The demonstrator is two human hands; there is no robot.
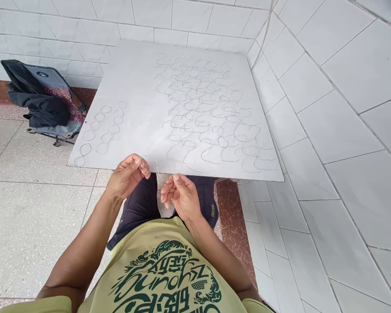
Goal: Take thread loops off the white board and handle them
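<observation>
Near the front edge of the white board [140,100], my left hand [127,176] pinches a thin bent wire [157,167] between thumb and forefinger. My right hand [182,195] is closed at thumb and fingertip on what looks like the other side of the same wire. The wire curves in the gap between both hands; its exact shape is hard to make out. On the board's right half lie several loose, wavy wires [195,104], many overlapping. Along the left side, figure-eight wires [84,150] sit in two slanting rows.
A folding chair [57,87] with dark cloth [39,100] over it stands on the floor to the left. White tiled walls run behind the board and along its right side. My knees are under the board's front edge.
</observation>
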